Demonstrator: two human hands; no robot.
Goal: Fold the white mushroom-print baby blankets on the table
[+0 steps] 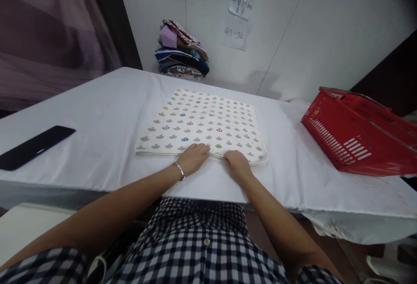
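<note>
A folded white cloth [203, 121] with rows of grey mushroom-like shapes and a few coloured ones lies flat in front of me. Its layers show along the near edge. My left hand [193, 158], with a silver bracelet at the wrist, is closed on that near edge around its middle. A little to the right, my right hand [239, 166] pinches the same edge with curled fingers. Between the two hands the edge is slightly lifted and wavy. Both thumbs are partly hidden.
The white-covered table [107, 114] carries a black phone-like slab [37, 147] at left and a red plastic basket [355, 134] at right. Behind the cloth stands a stack of folded fabrics [182, 54] against the wall. Paper signs [236, 32] hang above.
</note>
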